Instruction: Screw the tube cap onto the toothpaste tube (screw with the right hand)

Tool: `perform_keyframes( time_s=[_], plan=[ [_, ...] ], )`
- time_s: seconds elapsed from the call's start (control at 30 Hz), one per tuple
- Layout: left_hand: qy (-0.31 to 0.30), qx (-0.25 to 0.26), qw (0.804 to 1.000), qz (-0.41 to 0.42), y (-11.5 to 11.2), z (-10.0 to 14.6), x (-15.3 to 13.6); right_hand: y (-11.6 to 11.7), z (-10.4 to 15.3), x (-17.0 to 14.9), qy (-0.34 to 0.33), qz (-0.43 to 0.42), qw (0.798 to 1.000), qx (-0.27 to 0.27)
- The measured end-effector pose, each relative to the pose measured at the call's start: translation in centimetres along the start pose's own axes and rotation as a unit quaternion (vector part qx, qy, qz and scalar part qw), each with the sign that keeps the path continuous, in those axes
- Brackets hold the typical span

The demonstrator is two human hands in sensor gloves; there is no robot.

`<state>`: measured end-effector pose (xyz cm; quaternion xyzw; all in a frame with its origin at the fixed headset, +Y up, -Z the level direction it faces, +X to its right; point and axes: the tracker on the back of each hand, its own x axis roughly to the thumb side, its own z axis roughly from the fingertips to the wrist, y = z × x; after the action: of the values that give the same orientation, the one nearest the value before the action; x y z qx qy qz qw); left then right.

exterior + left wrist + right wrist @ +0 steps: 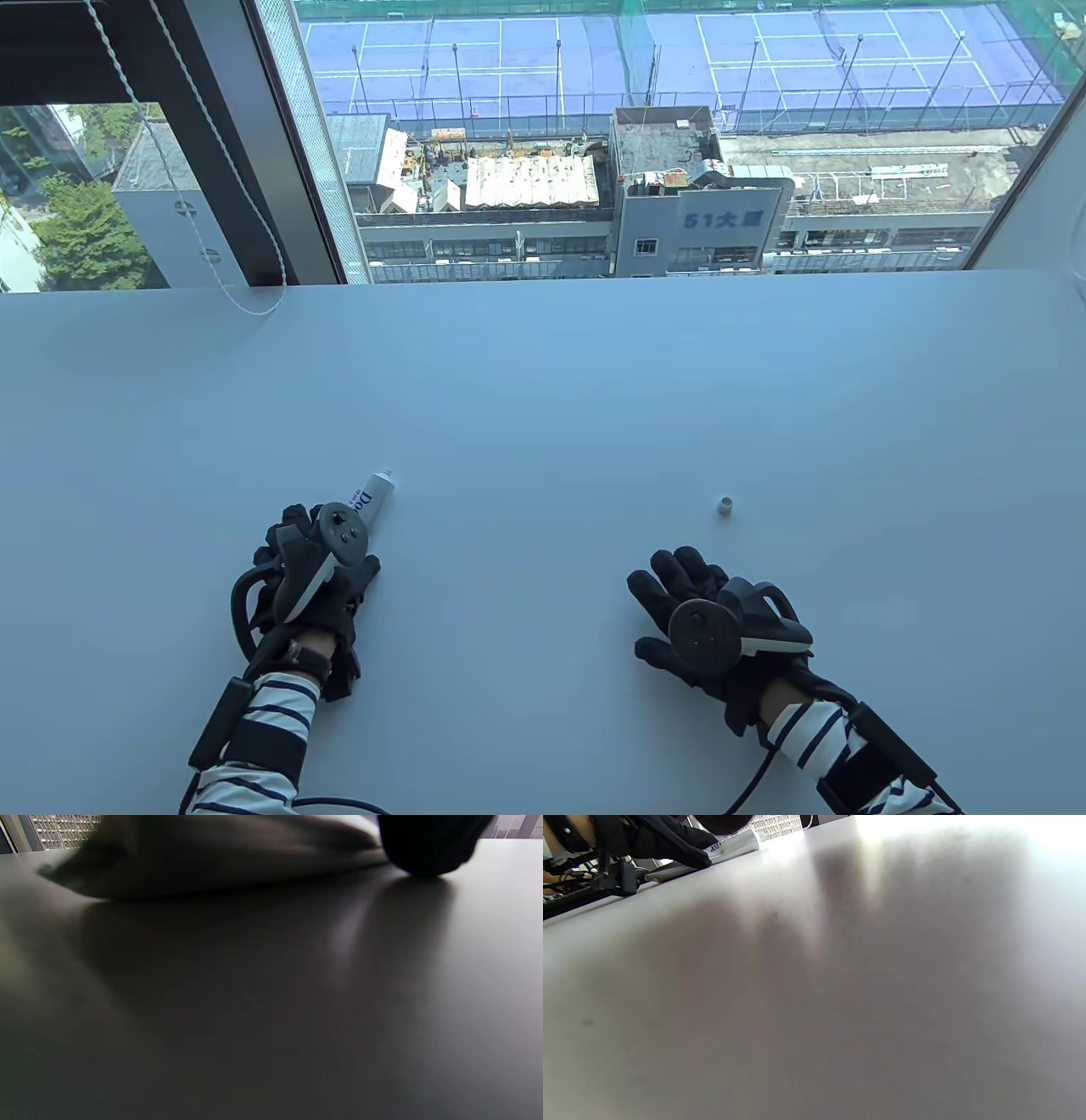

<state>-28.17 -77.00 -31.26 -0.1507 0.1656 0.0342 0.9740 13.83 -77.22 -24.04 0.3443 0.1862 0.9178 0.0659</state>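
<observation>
A white toothpaste tube [374, 492] lies on the white table [543, 407] at the near left, its uncapped nozzle pointing away and to the right. My left hand [329, 543] rests on the tube's rear part with fingers laid over it. In the left wrist view the tube [212, 853] lies flat, and a fingertip [428, 849] touches the table beside it. The small grey cap [726, 506] stands alone at the near right. My right hand [670, 594] lies flat on the table, fingers spread and empty, a short way nearer than the cap. The right wrist view shows the tube [734, 844] under my left hand [661, 840].
A window runs along the table's far edge, with a blind cord [246, 297] hanging at the far left. Sensor cables [246, 611] trail from both wrists toward the near edge.
</observation>
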Motion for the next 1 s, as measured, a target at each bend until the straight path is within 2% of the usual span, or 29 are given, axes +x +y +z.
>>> perform_keyframes(
  time_s=[0.13, 0.23, 0.33, 0.47, 0.63, 0.7, 0.83, 0.9, 1.0],
  plan=[
    [-0.004, -0.023, 0.999, 0.031, -0.2, -0.3, -0.3, 0.0, 0.0, 0.0, 0.002, 0.0, 1.0, 0.001],
    [-0.009, -0.007, 1.0, 0.026, 0.0, 0.0, 0.2, 0.0, 0.0, 0.0, 0.004, 0.0, 1.0, 0.003],
    [-0.02, 0.013, 0.999, 0.033, 0.2, 0.3, 0.7, 0.0, 0.0, -0.1, 0.005, 0.0, 1.0, 0.003],
    [-0.05, 0.061, 0.997, -0.004, 0.5, 1.3, 2.2, 0.0, -0.1, -0.1, 0.005, 0.001, 1.0, 0.003],
    [-0.074, 0.101, 0.991, -0.036, 1.2, 2.3, 3.5, -1.1, 0.2, -0.4, 0.034, 0.012, 0.999, -0.029],
    [-0.096, 0.102, 0.99, -0.006, 1.8, 2.7, 3.7, -2.3, 0.4, -1.2, 0.08, 0.015, 0.996, -0.048],
    [-0.152, 0.084, 0.978, 0.117, 2.9, 3.6, 4.3, -4.8, 1.2, -4.9, 0.232, -0.01, 0.972, -0.032],
    [-0.198, 0.042, 0.959, 0.196, 3.2, 3.9, 4.8, -5.3, 1.3, -7.4, 0.286, -0.03, 0.957, -0.028],
    [-0.24, -0.018, 0.929, 0.28, 3.1, 4.6, 5.8, -5.0, 0.7, -10.5, 0.317, -0.067, 0.945, -0.035]
  ],
)
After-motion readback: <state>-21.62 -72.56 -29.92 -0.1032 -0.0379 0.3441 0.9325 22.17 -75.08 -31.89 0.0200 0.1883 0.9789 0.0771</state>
